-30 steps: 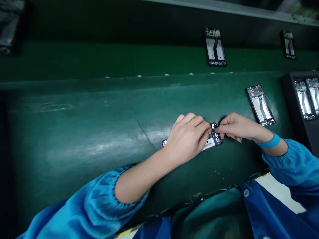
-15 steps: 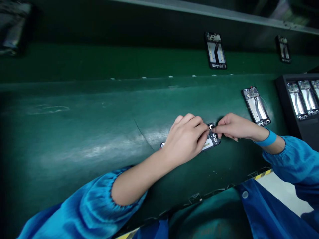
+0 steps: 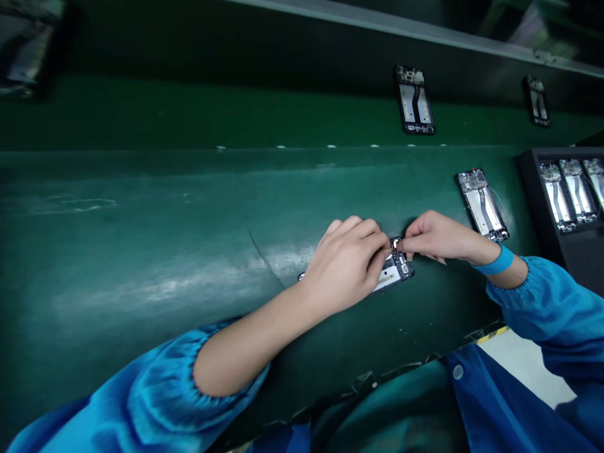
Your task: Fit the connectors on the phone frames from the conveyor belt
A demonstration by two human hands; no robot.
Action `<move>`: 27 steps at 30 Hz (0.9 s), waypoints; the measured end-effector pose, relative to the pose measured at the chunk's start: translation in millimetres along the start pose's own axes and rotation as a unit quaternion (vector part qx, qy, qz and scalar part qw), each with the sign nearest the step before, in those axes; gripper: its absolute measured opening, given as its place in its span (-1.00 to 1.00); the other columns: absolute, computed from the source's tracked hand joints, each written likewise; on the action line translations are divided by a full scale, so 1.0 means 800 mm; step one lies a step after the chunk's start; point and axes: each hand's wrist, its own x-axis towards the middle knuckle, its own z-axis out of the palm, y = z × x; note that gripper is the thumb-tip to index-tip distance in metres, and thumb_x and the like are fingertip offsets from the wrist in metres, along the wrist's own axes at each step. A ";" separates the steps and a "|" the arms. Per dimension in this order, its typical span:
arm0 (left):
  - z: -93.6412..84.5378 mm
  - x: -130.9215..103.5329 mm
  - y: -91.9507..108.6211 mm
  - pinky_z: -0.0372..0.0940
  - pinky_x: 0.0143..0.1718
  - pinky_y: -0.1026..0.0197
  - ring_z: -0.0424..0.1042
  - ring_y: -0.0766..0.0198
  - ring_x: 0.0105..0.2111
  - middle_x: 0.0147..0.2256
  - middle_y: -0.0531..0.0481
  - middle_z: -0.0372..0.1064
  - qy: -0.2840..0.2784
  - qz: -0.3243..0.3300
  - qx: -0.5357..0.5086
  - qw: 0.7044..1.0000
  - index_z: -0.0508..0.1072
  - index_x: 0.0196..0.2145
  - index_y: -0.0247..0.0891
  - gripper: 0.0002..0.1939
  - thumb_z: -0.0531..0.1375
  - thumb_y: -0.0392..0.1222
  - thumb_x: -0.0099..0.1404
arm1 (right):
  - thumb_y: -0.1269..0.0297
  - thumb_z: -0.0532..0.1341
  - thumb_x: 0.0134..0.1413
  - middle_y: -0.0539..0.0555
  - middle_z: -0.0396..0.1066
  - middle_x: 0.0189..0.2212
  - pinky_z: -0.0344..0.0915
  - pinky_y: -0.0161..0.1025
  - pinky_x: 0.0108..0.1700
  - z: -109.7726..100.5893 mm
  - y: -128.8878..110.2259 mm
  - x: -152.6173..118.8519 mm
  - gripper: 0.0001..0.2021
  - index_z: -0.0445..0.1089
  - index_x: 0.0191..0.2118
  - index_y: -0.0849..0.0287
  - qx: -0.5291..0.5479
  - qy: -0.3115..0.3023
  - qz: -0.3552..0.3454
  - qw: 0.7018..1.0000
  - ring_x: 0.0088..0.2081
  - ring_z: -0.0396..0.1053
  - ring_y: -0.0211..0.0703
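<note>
An opened phone [image 3: 389,277] lies flat on the green mat, its circuit parts and silver inside facing up. My left hand [image 3: 346,258] lies across it with curled fingers and covers most of its middle; its fingertips and thumb bear on the phone near the right end. At that same end, my right hand [image 3: 431,236] has thumb and forefinger pinched together over the small parts. Whatever lies between those fingertips is too small or hidden to make out. A blue band [image 3: 495,259] circles my right wrist.
Another opened phone [image 3: 484,204] lies beyond my right wrist. Farther back are two more, one near the middle [image 3: 416,100] and one at the right [image 3: 536,100]. A black tray [image 3: 542,207] at the right edge holds several. One blurred phone [image 3: 28,47] sits top left.
The view has shifted slightly. Both hands stay at the phone's right end, with a little more of its silver inside showing beside my left hand.
</note>
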 end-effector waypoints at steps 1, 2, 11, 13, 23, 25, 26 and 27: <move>0.000 0.000 -0.001 0.08 -0.28 0.07 0.29 0.14 -0.28 -0.32 -0.05 0.41 -0.003 -0.001 -0.002 1.000 0.53 -0.28 -0.23 -0.77 0.08 -0.22 0.45 | 0.28 0.25 0.09 -0.14 0.14 -0.85 -0.03 -0.41 -0.72 0.000 -0.001 0.000 -0.76 0.44 -0.57 0.19 -0.001 -0.001 0.000 1.000 -0.77 0.11 -0.37; 0.000 0.000 -0.001 0.08 -0.28 0.07 0.29 0.14 -0.28 -0.32 -0.05 0.41 -0.006 -0.001 -0.002 1.000 0.53 -0.28 -0.23 -0.77 0.08 -0.22 0.45 | 0.28 0.25 0.09 -0.13 0.14 -0.85 -0.04 -0.41 -0.72 0.000 -0.002 0.000 -0.76 0.44 -0.57 0.19 -0.002 -0.002 0.000 1.000 -0.77 0.11 -0.38; 0.002 0.008 -0.001 0.11 -0.28 0.08 0.29 0.11 -0.26 -0.32 -0.08 0.43 0.007 0.026 0.041 0.999 0.48 -0.27 -0.24 -0.75 0.02 -0.25 0.49 | 0.27 0.26 0.07 -0.12 0.15 -0.85 -0.04 -0.40 -0.71 -0.003 -0.003 0.002 -0.76 0.44 -0.58 0.19 -0.009 -0.012 0.004 1.000 -0.77 0.11 -0.37; 0.005 0.009 -0.001 0.11 -0.28 0.08 0.29 0.10 -0.26 -0.33 -0.08 0.43 0.013 0.030 0.057 0.998 0.47 -0.27 -0.24 -0.75 0.02 -0.26 0.49 | 0.27 0.26 0.06 -0.12 0.16 -0.84 -0.04 -0.39 -0.70 -0.004 -0.004 0.002 -0.76 0.44 -0.58 0.19 -0.011 -0.015 0.009 1.000 -0.76 0.11 -0.37; 0.010 0.009 0.015 0.18 -0.22 -0.06 0.37 -0.03 -0.19 -0.24 -0.15 0.49 0.069 -0.025 0.135 0.988 0.48 -0.21 -0.26 -0.84 0.10 -0.23 0.43 | 0.27 0.24 0.07 -0.10 0.06 -0.73 -0.10 -0.25 -0.53 0.014 -0.001 -0.004 -0.67 0.33 -0.67 0.18 -0.114 0.103 -0.065 0.986 -0.58 0.03 -0.33; 0.006 -0.002 0.019 0.20 -0.11 -0.13 0.38 -0.10 -0.06 -0.09 -0.21 0.50 0.088 -0.008 0.145 0.985 0.50 -0.09 -0.27 -0.78 0.11 -0.18 0.45 | 0.23 0.21 0.17 -0.07 0.18 -0.65 0.02 -0.27 -0.47 0.012 0.006 -0.014 -0.67 0.39 -0.60 0.19 -0.073 0.112 -0.105 0.985 -0.52 0.13 -0.29; 0.005 -0.009 0.020 0.20 -0.05 -0.17 0.37 -0.14 0.01 0.00 -0.23 0.48 0.087 0.012 0.147 0.985 0.51 -0.02 -0.27 -0.73 0.11 -0.13 0.46 | 0.21 0.18 0.23 -0.04 0.27 -0.59 0.10 -0.27 -0.41 0.010 0.010 -0.020 -0.68 0.46 -0.53 0.19 -0.045 0.123 -0.128 0.983 -0.47 0.21 -0.27; 0.004 -0.018 0.021 0.19 0.02 -0.22 0.34 -0.18 0.09 0.08 -0.24 0.45 0.076 0.034 0.148 0.985 0.49 0.06 -0.25 -0.68 0.12 -0.08 0.47 | 0.19 0.15 0.29 0.00 0.35 -0.52 0.18 -0.26 -0.34 0.008 0.014 -0.027 -0.67 0.52 -0.44 0.19 -0.023 0.145 -0.152 0.977 -0.41 0.28 -0.23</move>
